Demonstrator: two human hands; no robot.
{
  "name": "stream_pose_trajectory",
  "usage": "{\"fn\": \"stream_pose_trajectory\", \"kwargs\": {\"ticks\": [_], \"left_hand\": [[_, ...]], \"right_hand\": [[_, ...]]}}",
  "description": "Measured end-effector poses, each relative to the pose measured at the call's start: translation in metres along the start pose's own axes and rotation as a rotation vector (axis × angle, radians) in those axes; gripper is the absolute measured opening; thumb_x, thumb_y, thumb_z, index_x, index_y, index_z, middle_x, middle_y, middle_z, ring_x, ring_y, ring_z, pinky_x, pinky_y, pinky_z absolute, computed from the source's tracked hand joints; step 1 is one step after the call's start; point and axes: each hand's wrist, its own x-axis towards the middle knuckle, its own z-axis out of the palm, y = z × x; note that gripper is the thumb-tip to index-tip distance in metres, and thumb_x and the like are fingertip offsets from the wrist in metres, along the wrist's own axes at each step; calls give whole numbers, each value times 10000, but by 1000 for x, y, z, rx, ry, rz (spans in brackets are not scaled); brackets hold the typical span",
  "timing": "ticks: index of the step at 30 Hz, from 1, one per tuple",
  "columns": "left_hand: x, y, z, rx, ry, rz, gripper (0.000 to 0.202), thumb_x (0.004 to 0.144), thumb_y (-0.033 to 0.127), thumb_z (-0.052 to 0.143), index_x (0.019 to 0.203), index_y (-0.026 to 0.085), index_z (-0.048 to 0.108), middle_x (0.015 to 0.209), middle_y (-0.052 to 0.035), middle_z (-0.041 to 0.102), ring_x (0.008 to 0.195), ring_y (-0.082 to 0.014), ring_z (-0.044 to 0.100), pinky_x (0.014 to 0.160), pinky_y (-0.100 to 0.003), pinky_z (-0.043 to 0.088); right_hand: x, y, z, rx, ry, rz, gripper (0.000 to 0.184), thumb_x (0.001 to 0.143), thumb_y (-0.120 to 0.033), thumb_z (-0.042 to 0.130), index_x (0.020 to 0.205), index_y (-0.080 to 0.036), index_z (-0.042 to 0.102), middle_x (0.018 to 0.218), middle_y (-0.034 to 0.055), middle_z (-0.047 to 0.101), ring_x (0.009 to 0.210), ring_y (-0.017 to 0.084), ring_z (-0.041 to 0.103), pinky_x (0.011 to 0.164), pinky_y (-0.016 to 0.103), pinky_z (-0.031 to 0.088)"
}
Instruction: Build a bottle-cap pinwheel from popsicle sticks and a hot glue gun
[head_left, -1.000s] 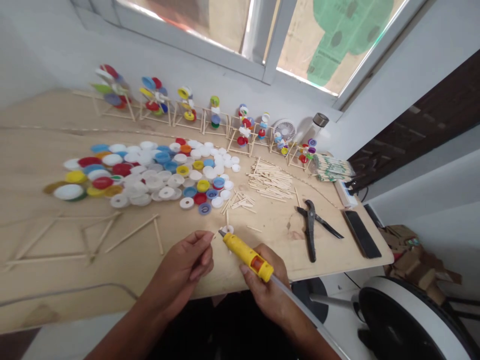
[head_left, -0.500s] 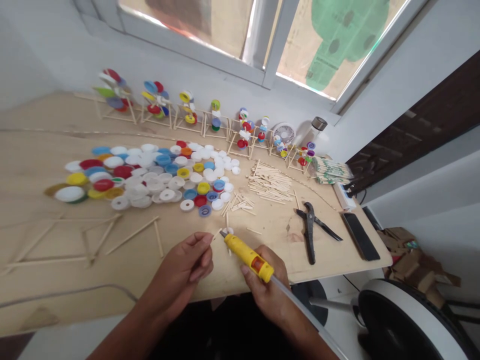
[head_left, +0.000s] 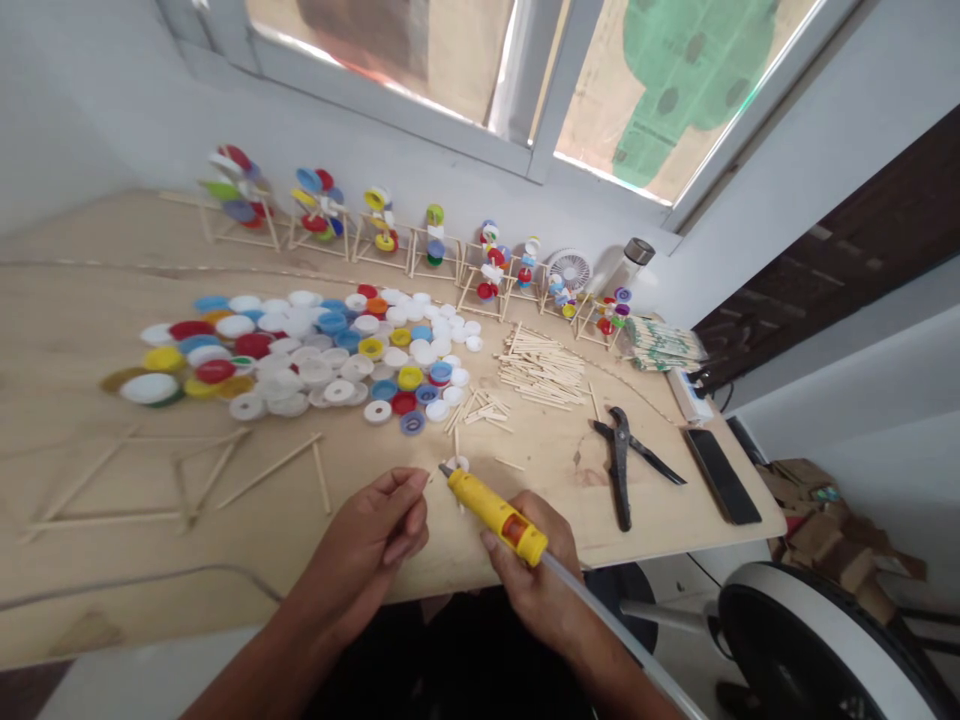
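Yellow glue gun (head_left: pixel 486 507), gripped in the right hand (head_left: pixel 541 570), slants leftward — nozzle (head_left: pixel 445 470) just beside the stick (head_left: pixel 430 478) the left hand (head_left: pixel 375 535) pinches.

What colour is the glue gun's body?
The glue gun is yellow, seen best in the head view.

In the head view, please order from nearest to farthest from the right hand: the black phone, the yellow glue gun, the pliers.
From the right hand:
1. Yellow glue gun, held in it.
2. Pliers, on its right.
3. Black phone, beyond the pliers.
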Motion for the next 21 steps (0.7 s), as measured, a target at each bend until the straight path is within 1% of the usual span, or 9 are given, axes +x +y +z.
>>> {"fn": "stream_pose_trajectory", "kwargs": {"ticks": [3,6,10,16,19,21], "left_hand": [[-1,1,1,0,-9,-2,483,578,509,894,696,193,548,455,84,505,364,-22,250,419,-208,208],[-2,2,1,5,-13,-1,470,589,498,891,691,194,548,464,78,512,366,-25,254,418,-213,215],[-2,3,1,-2,7,14,459,590,489,889,700,196,553,461,82,498,362,-26,249,415,-222,226],[-4,7,3,18,9,4,451,601,491,879,707,190,561,468,74,504,367,-26,267,414,-222,221],[-3,7,1,23,21,14,462,592,503,881,720,189,568,461,79,501,363,-20,253,411,-214,210],[0,4,-2,30,35,38,464,590,505,882,731,187,574,465,76,513,363,-19,260,415,-208,216]], "right_hand": [[0,1,1,5,9,4,210,927,-389,526,791,-230,504,694,-11,563,626,147,546,566,255,381],[1,1,1,15,21,21,210,922,-386,534,784,-230,502,681,-16,556,602,141,528,554,254,375],[1,1,0,4,17,-16,198,925,-372,525,790,-228,512,703,-8,573,632,150,550,584,265,378],[5,4,0,27,15,17,206,921,-376,534,780,-229,503,687,-14,552,620,146,531,572,260,370],[8,5,-3,64,16,45,214,919,-385,548,778,-230,501,679,-23,530,610,142,516,567,256,383],[8,8,-10,85,37,75,220,921,-386,553,775,-230,499,685,-25,526,608,140,507,564,253,397]]}}
